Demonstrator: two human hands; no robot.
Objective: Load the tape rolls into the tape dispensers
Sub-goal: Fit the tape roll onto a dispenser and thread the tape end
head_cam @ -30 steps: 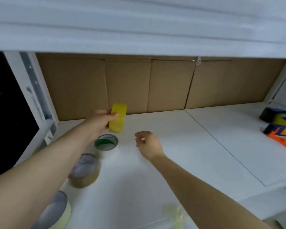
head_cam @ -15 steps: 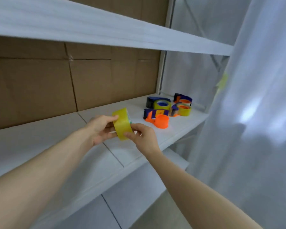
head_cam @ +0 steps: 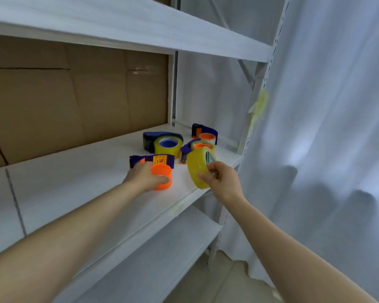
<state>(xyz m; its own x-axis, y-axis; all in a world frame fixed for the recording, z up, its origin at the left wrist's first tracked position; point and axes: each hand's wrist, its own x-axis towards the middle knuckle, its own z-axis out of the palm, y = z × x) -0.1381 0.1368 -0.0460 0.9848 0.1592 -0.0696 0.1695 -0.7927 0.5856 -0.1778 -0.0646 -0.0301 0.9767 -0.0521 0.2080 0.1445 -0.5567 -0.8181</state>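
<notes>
Right hand (head_cam: 222,181) is holding a yellow tape roll (head_cam: 198,169) up in the air just off the shelf's front edge, roll tilted, thumb and fingertips pinching its rim, one finger tucked at the green-printed core. Left hand (head_cam: 143,177) is lying on the empty tape dispenser (head_cam: 155,166) on the white shelf (head_cam: 74,182), fingers curling around its orange hub, which is sticking up; the blue body with its orange-yellow label is lying behind the hand. Roll and empty dispenser are near each other but not touching.

Three more dispensers are sitting behind, toward the shelf's right end: a blue one with a yellow roll and blue core (head_cam: 163,143), a middle one with an orange hub (head_cam: 197,147) partly hidden by the held roll, and a far one with an orange hub (head_cam: 205,133). Cardboard backing (head_cam: 74,101) is lining the rear of the shelf. A pale curtain (head_cam: 326,127) is hanging on the right.
</notes>
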